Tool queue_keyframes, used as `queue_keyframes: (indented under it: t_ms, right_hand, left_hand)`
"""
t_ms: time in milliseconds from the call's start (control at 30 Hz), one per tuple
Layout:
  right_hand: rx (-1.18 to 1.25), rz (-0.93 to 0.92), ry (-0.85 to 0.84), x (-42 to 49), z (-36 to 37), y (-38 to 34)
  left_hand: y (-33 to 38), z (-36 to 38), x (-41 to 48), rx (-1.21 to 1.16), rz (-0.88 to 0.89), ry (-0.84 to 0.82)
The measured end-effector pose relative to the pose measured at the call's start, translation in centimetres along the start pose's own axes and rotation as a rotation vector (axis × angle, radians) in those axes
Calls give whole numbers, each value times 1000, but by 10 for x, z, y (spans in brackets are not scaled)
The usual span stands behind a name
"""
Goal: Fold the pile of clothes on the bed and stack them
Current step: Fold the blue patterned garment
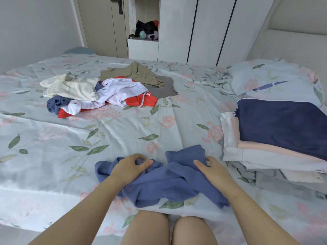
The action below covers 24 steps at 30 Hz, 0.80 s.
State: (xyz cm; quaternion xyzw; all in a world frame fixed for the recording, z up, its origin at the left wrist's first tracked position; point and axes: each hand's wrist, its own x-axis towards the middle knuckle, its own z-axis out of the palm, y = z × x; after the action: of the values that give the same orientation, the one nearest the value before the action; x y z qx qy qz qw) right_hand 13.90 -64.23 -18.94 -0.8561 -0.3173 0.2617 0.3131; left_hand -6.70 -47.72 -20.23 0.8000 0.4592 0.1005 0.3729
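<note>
Both hands are down on the crumpled blue garment (pixel 173 184) at 6 o'clock on the bed (pixel 53 138), set apart from each other. The left hand (pixel 130 167) has its fingers curled into a bunched fold, and the right hand (pixel 210 169) grips a flap at the garment's right side. The unfolded pile (pixel 106 92) lies well off at 11 o'clock. The folded stack (pixel 261 147), with a navy piece (pixel 283 124) on top, sits at 3 o'clock, near the garment.

The garment looks twisted on itself, so drawing the hands apart would likely drag a wad rather than spread it flat. Its lower end lies close to the bed's near edge, where a tug toward 6 o'clock could slide it off. A wide sweep toward 3 o'clock could knock the stack, whose layers sit unevenly. The open room is from 9 to 12 o'clock, on the sheet between garment and pile.
</note>
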Motion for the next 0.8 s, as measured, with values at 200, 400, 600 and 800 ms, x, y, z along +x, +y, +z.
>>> queue_keyframes:
  t_ms: [200, 400, 600, 800]
  right_hand:
    - [-92, -73, 177, 14, 9, 3]
    - [554, -290, 598, 10, -39, -47]
    - [394, -189, 776, 4, -45, -39]
    - [210, -284, 769, -9, -15, -30]
  left_hand:
    - [-11, 0, 8, -185, -57, 74]
    - [43, -57, 21, -792, 42, 432]
    - [51, -59, 16, -766, 78, 430]
    - [33, -46, -2, -630, 83, 393]
